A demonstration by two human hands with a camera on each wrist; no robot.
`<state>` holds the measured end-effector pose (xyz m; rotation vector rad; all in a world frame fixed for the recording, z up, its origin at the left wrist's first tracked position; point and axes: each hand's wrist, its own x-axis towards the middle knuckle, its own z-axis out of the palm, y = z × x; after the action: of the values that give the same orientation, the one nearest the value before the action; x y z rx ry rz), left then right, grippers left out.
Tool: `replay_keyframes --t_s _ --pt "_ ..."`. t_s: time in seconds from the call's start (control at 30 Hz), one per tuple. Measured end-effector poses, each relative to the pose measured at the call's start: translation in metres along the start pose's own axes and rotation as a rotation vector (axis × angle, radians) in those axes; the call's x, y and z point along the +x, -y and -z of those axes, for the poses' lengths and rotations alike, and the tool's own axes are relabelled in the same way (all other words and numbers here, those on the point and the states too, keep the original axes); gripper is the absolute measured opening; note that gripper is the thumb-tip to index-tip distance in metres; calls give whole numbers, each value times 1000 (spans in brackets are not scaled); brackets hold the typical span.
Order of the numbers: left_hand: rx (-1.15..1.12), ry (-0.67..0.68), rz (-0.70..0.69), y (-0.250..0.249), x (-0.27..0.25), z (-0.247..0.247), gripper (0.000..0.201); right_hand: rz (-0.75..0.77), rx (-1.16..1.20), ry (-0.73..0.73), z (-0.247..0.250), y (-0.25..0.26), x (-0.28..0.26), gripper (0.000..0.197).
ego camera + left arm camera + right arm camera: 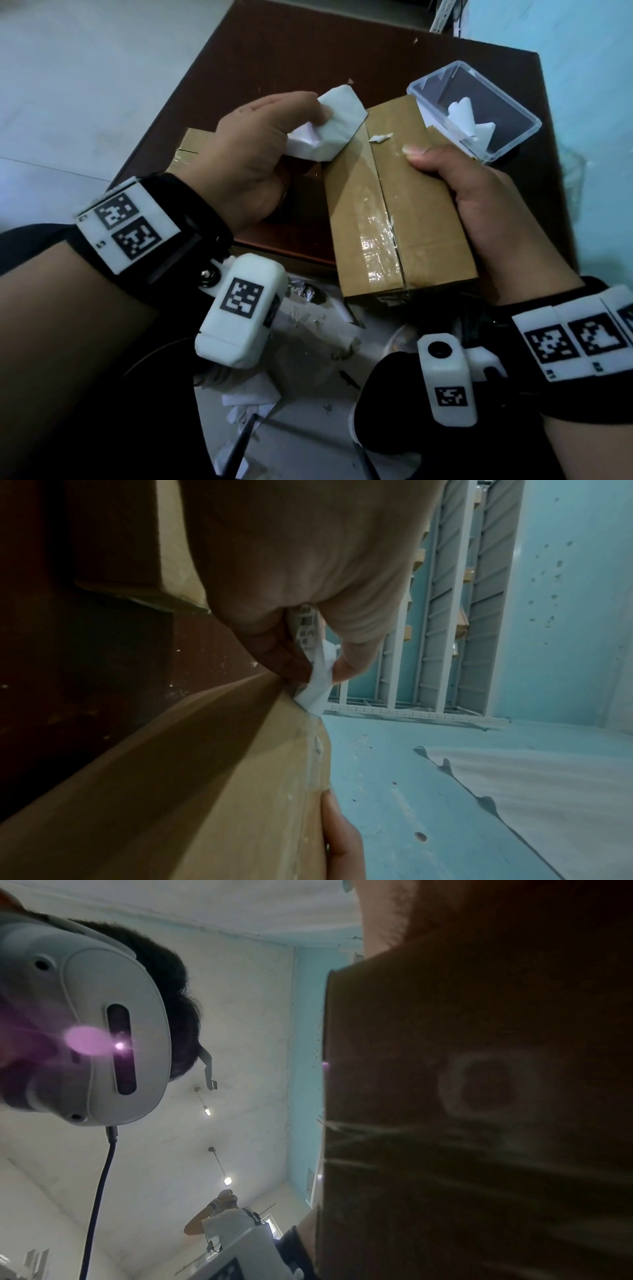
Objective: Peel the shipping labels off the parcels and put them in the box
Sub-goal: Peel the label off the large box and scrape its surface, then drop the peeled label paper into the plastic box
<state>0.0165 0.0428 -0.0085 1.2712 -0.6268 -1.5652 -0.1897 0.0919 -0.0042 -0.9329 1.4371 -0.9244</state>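
Observation:
A taped brown cardboard parcel (397, 202) is tilted up over the dark brown table (308, 58). My right hand (479, 205) grips its right side, thumb on top. My left hand (253, 150) pinches a white shipping label (329, 126) that is crumpled and lifted from the parcel's upper left edge. In the left wrist view the label (316, 680) shows print and still meets the parcel's corner (274, 777). A scrap of label (379, 137) sticks to the parcel top. The clear plastic box (479, 109) stands behind, with white peeled labels inside. The right wrist view shows only the parcel's dark underside (479, 1096).
A second cardboard parcel (191, 144) lies on the table behind my left hand. Torn paper and tape scraps (308, 325) litter the floor below the table edge. A pale blue wall (589, 102) is to the right, and metal shelving (445, 615) lies beyond.

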Motion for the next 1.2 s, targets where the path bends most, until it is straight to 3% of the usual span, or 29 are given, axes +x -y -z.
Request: replay_keyframes --t_s 0.13,0.3,0.43,0.6,0.7,0.83,0.9,1.0,1.1,1.2 --pt "-57 30 102 -4 -4 -4 6 4 10 2 0 1 1 31" --pt "-143 22 131 -5 -3 -3 4 4 28 11 1 0 3 33" --pt "-248 -50 108 -6 5 1 29 -2 53 36 5 -2 6 36" --pt "-373 -155 29 -22 22 24 46 -9 141 53 14 -3 11 40" --pt "-284 -205 -59 -23 24 30 42 -11 169 108 14 -1 13 37" --pt "-161 -145 -160 -13 22 29 44 -13 177 147 -2 -7 15 31" --pt "-103 -190 -249 -11 20 28 42 -25 179 151 -13 -13 22 42" --pt "74 -207 -396 -7 17 26 49 -46 202 102 -30 -20 37 52" --pt "291 -217 -487 -1 18 30 62 -59 200 40 -42 -24 49 42" --pt "407 -235 -561 5 17 31 54 -10 204 -34 -53 -25 54 49"
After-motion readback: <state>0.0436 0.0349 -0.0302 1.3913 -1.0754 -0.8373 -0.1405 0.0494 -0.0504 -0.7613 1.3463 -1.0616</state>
